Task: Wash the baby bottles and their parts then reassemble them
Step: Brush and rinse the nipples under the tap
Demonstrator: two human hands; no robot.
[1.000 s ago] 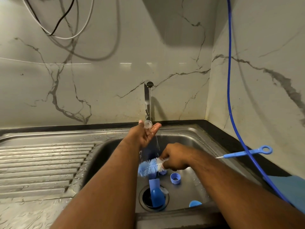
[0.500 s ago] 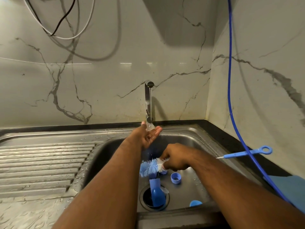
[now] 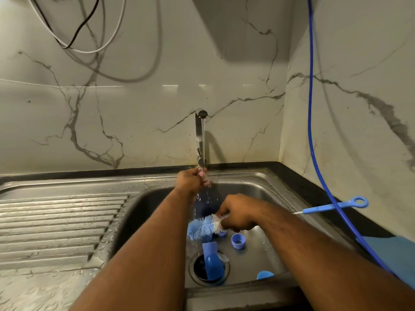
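Observation:
My left hand [image 3: 193, 181] is raised under the running tap [image 3: 200, 140], its fingers curled round a small clear bottle part [image 3: 205, 176] that is mostly hidden. Water drips from it into the sink [image 3: 265, 194]. My right hand [image 3: 238, 217] grips a bottle brush [image 3: 203, 227] with blue and white bristles pointing left, low over the basin. On the sink floor lie a blue ring cap [image 3: 238, 241], a blue bottle piece [image 3: 212, 262] over the drain and a blue cap [image 3: 265, 274] near the front edge.
A ribbed steel drainboard [image 3: 58, 227] lies to the left. A thin blue brush with a loop handle [image 3: 336, 206] rests on the dark counter at the right. A blue hose [image 3: 311, 131] hangs down the right wall. Cables [image 3: 94, 41] hang at the upper left.
My left hand has turned over and closed its fingers round the clear part under the stream. The right hand and brush have stayed in place.

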